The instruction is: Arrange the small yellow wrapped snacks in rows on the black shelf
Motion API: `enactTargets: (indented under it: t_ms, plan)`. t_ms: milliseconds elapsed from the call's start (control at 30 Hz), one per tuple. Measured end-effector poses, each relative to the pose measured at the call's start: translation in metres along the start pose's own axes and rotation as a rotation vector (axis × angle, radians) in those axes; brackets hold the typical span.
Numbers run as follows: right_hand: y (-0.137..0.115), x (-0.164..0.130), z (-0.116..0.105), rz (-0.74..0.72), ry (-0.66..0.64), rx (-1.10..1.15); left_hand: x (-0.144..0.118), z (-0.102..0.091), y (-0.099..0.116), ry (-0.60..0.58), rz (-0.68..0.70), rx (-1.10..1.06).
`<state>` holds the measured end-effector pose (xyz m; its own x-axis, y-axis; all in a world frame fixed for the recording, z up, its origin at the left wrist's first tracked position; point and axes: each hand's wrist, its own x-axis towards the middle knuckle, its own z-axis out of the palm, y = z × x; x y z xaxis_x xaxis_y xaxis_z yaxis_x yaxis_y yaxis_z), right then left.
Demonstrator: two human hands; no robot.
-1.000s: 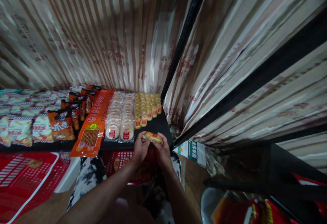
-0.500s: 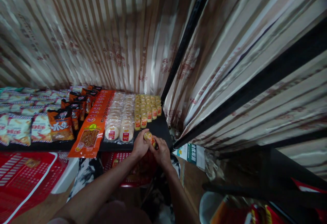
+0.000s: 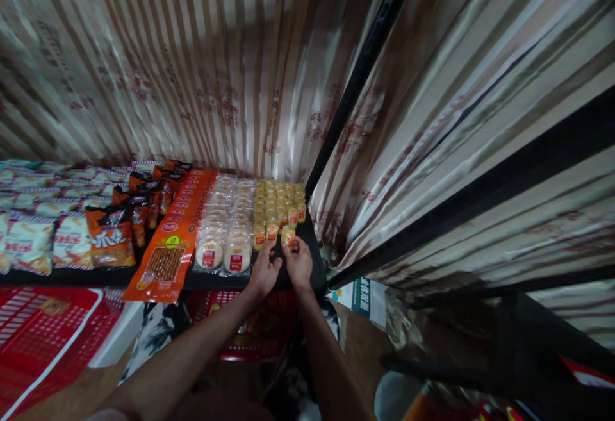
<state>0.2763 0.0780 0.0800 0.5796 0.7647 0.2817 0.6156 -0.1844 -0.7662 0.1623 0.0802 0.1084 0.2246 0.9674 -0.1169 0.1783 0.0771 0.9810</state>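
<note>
Small yellow snack pack (image 3: pixel 289 236) upright on shelf (image 3: pixel 307 261), pinched by right hand (image 3: pixel 298 263) fingers (image 3: pixel 294 246); left hand (image 3: pixel 264 272) fingers spread just beside it.

Snack packs (image 3: pixel 276 206) glossy plastic film; shelf (image 3: pixel 307 257) matt black; curtain (image 3: pixel 192 68) satiny striped cloth; basket (image 3: pixel 38 338) red plastic; floor (image 3: pixel 365 338) wood.

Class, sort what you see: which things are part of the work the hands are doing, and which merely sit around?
In the work: left hand; right hand; small yellow packet; rows of yellow packets; black shelf.

Sitting around: round cakes; orange packet; crisp bags; red basket.
</note>
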Motion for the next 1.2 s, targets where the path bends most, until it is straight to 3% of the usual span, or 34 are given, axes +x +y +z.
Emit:
enactTargets:
  t_ms: [333,967,1200]
  plan:
    - [0.005,0.017,0.023,0.003,0.013,0.036,0.007,0.0,-0.013,0.02,0.035,-0.007]
    - [0.008,0.022,0.032,0.003,-0.044,0.223,0.01,-0.001,-0.019,0.052,0.038,-0.025]
    - [0.001,0.02,0.033,0.045,0.017,0.301,0.013,-0.001,-0.022,0.074,0.068,-0.026]
